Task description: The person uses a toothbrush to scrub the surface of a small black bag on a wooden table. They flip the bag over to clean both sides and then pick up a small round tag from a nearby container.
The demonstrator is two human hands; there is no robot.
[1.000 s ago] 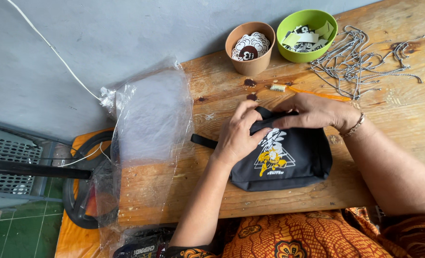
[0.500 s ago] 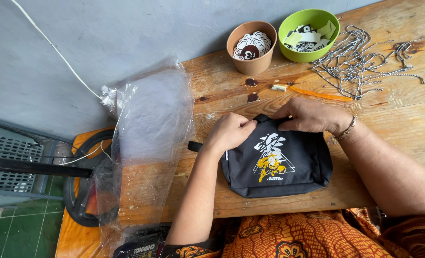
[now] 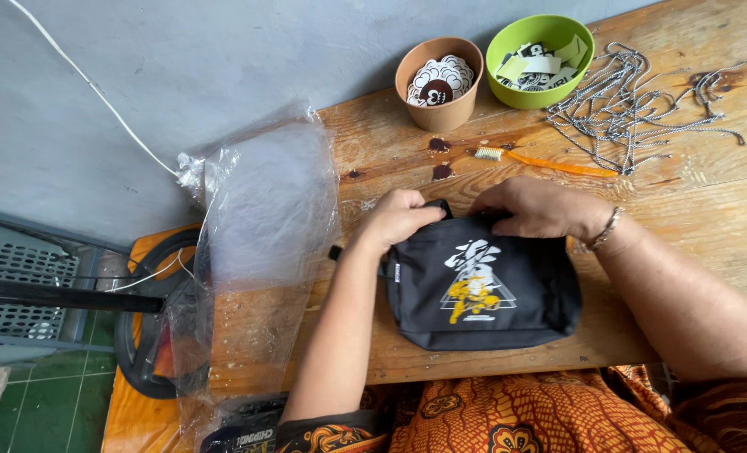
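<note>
A black fabric pouch (image 3: 507, 310) with a white and yellow print lies flat on the wooden table (image 3: 692, 201) in front of me. My left hand (image 3: 394, 216) grips the pouch's top edge at its left corner, fingers curled over the black strap. My right hand (image 3: 537, 205), with a bracelet at the wrist, holds the same top edge further right. A short end of the black strap (image 3: 335, 252) sticks out to the left of the pouch.
A stack of clear plastic bags (image 3: 264, 210) lies at the table's left end. At the back stand a brown cup (image 3: 439, 82) of round stickers and a green bowl (image 3: 541, 59) of paper tags. An orange toothbrush (image 3: 549, 161) and a heap of metal ball chains (image 3: 642, 96) lie beyond my hands.
Both hands have moved from the pouch's printed face up to its top edge. The pouch now lies flatter, with its whole print uncovered, and has shifted slightly left.
</note>
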